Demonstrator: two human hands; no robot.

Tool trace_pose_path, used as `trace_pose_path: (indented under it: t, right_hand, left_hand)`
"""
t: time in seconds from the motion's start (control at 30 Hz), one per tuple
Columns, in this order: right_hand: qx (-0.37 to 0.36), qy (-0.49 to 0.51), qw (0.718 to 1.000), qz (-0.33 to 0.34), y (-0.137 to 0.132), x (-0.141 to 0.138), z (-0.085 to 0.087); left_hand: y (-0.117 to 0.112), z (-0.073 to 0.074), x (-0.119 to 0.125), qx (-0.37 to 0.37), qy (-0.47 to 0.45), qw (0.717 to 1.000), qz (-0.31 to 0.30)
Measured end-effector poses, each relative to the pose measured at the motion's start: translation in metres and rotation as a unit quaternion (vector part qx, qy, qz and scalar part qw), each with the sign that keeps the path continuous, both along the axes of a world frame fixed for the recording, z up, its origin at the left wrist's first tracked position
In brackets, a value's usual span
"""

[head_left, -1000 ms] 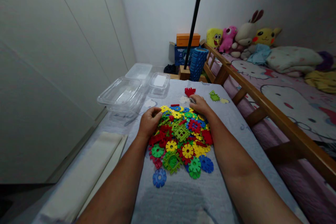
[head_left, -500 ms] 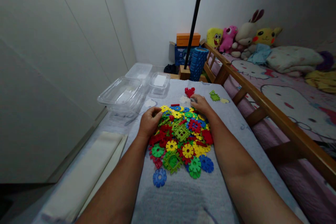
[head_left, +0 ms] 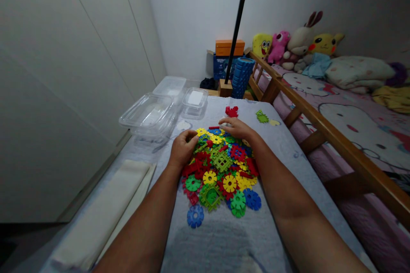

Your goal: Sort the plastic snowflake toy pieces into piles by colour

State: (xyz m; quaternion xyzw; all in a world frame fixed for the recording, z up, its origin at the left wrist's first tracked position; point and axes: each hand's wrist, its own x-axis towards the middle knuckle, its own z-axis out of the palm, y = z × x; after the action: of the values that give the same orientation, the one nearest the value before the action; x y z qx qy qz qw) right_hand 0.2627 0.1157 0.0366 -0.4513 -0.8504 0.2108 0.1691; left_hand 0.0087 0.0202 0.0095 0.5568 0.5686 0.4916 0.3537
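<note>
A pile of red, yellow, green and blue plastic interlocking pieces lies on a grey cloth-covered table. My left hand rests at the pile's left edge with its fingers curled onto the pieces. At the pile's far edge, my right hand reaches leftward with fingers stretched flat over the pieces. A red piece lies just beyond it. A green piece and a pale yellow piece lie apart at the far right.
Clear plastic containers with lids stand at the far left, another beside them. A folded white cloth lies near left. A wooden bed rail runs along the right, plush toys behind. A black pole rises beyond the table.
My right hand has slid left along the pile's far edge, away from the red piece, and its fingers have flattened. My left hand has stayed put.
</note>
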Motion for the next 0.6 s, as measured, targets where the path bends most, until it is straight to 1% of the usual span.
trace_pose_path:
  t: [0.07, 0.13, 0.27, 0.43, 0.6]
  right_hand:
    - [0.009, -0.027, 0.999, 0.032, -0.005, -0.01, 0.002]
    - [0.015, -0.057, 0.997, 0.049, -0.008, -0.017, 0.002]
    - [0.016, -0.087, 0.995, 0.052, -0.008, -0.019, 0.0]
    - [0.032, -0.098, 0.995, -0.001, -0.001, -0.011, -0.006]
    - [0.056, -0.1, 0.99, -0.086, 0.007, 0.002, -0.012]
  left_hand:
    - [0.0, 0.0, 0.0, 0.001, 0.001, 1.0, -0.002]
    - [0.001, -0.001, -0.001, 0.003, 0.0, 1.0, -0.002]
    - [0.001, -0.002, -0.001, 0.007, -0.006, 1.0, 0.002]
    - [0.0, 0.0, 0.001, 0.002, 0.0, 1.0, 0.007]
    - [-0.001, 0.002, 0.001, 0.0, -0.004, 1.0, 0.003]
